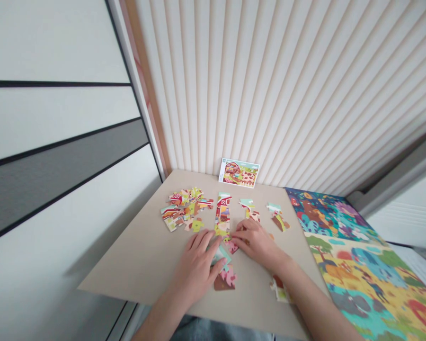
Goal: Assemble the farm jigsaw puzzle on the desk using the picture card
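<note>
A joined strip of puzzle pieces [223, 213] with a red barn runs down the middle of the table. My left hand [199, 263] lies with fingers apart, its fingertips at the strip's lower end. Partly under that hand is a light blue piece [223, 255], and a pink and brown piece [226, 278] lies just below. My right hand [257, 240] has thumb and fingers closed on a pink puzzle piece [231, 246] at the strip's lower end. Whether this piece is locked into the strip I cannot tell.
A heap of loose pieces [184, 208] lies on the left. More pieces [279, 219] are at the right, and another [279, 290] is by my right forearm. A picture card [239, 173] leans at the back. Two finished picture puzzles [369, 279] lie off the table's right side.
</note>
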Tool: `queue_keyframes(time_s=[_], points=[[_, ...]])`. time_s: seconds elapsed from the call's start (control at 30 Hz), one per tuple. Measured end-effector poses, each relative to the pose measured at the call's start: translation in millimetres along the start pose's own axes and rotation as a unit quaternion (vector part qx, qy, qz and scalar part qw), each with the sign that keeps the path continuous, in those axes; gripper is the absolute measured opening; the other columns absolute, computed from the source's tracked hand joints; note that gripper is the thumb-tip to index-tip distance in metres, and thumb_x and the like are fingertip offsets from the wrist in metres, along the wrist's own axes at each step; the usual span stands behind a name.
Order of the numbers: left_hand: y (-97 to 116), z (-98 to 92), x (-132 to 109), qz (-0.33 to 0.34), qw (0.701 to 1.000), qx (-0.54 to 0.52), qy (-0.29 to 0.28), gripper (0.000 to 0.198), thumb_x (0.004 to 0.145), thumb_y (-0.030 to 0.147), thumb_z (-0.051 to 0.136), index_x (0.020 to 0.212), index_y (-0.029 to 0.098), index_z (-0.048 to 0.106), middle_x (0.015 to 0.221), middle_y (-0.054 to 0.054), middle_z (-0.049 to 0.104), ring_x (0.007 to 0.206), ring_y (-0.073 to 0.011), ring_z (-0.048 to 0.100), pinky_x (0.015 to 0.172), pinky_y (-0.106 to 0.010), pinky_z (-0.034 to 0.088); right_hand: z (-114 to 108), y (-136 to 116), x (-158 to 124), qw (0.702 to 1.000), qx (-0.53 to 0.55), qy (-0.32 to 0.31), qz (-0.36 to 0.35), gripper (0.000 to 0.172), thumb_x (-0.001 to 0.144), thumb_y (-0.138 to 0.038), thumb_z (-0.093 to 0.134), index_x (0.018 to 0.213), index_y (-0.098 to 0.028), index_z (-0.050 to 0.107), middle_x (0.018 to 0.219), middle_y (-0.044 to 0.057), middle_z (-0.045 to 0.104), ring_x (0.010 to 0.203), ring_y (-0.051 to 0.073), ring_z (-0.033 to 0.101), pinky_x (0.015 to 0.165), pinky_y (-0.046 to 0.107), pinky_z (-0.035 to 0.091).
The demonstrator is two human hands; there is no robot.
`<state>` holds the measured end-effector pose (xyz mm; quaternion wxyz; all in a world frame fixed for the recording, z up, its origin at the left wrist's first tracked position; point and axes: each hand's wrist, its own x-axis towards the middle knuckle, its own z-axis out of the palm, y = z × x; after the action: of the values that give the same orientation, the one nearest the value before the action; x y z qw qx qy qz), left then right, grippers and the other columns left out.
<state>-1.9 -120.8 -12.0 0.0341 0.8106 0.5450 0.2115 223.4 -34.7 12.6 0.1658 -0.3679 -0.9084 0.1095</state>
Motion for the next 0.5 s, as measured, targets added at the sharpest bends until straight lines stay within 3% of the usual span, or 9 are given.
queue_keyframes(time_s=[0.23,0.5], points=[[0.8,-0.3,0.3,0.006,1.000,0.002,0.004,0.049,0.097,0.043,0.053,0.143,0.026,0.049,0.140,-0.011,0.051,0.134,-0.0315,0.043,0.111,-0.054,0.038,-14.3,-5.1,-7.2,0.998,0.002,-0.042,-0.047,0.028,0.094,-0.047,0.061,0.109,-0.029,0.076,0.123,0.007,0.066,0.117,0.024,0.057,0.105,0.040,0.039],[0.7,1.6,1.4,0.015,1.000,0.004,0.016,0.045,0.099,0.039,0.049,0.141,0.024,0.051,0.145,-0.011,0.049,0.137,-0.0305,0.042,0.114,-0.053,0.036,-25.4,-6.0,-10.3,0.996,0.019,-0.056,-0.072,0.025,0.097,-0.043,0.059,0.096,-0.027,0.078,0.116,0.005,0.072,0.119,0.022,0.059,0.108,0.039,0.038]])
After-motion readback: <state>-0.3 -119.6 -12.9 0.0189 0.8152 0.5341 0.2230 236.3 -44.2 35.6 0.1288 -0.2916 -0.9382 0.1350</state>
